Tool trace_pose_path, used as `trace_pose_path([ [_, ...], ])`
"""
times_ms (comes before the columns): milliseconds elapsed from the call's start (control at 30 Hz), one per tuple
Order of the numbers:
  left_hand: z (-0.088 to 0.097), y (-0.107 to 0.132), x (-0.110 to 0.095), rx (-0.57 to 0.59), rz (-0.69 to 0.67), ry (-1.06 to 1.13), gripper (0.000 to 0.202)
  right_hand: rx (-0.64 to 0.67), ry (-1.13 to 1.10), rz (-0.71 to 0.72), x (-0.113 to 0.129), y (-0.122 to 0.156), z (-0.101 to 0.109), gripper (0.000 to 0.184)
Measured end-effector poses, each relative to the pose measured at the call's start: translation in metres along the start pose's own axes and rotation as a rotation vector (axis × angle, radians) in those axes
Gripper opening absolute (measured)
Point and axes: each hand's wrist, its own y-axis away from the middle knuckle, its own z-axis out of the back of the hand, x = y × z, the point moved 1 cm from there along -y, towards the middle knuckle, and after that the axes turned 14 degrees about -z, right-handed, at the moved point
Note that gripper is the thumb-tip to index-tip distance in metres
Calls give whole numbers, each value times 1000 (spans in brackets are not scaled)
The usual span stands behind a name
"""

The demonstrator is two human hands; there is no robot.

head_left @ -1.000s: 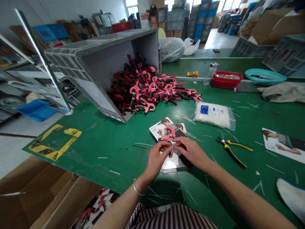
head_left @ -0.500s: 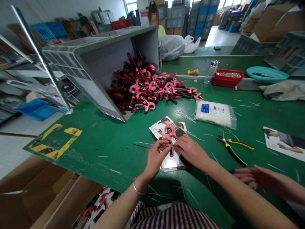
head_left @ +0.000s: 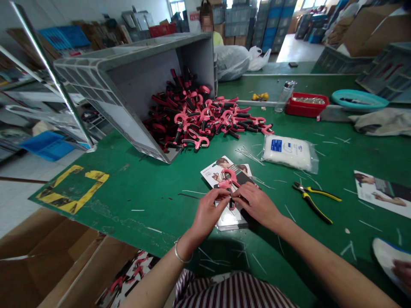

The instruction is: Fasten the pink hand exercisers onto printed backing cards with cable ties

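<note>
Pink hand exerciser (head_left: 226,184) lies upon the card stack (head_left: 228,223), long axis running toward the stack's near edge, handle between and equally near both hands: left hand (head_left: 208,212) pinched on it, right hand's (head_left: 258,205) hold undeterminable.

Stripes and silver here!
Dark garment (head_left: 239,291), thin pale stripes, and look, a slim silvery bracelet (head_left: 177,254) around the left wrist (head_left: 186,245).

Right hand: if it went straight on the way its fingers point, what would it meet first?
The right hand would probably meet the lower handle of the pink-and-black spring grip first, with the left hand close beyond; depth there is unclear.
</note>
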Motion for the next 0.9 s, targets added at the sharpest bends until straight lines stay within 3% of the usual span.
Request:
trace_pose_path([
  [167, 10, -4, -15, 140, -127, -198, 13, -11, 110, 5, 10, 1, 2, 20],
  [267, 12, -6, -23, 97, -125, -233, 11, -11, 140, 26, 14, 2, 3, 19],
  [367, 7, -6, -24, 29, -80, -117, 13, -14, 67, -4, 12, 5, 2, 13],
  [467, -5, -2, -18, -27, -43, -133, 38, -44, -28, -55, 9, 4, -2, 12],
  [567, -19, 6, -7, -68, -78, -338, 57, -146, -132, -106, 8, 1, -6, 12],
  [700, -26, 13, 12, -71, -138, -467, 51, -290, -152, -200, 3, -1, -12, 12],
  [900, -11, 9, 24, -69, -115, -408, 32, -355, -154, -273, -9, 4, -24, 15],
])
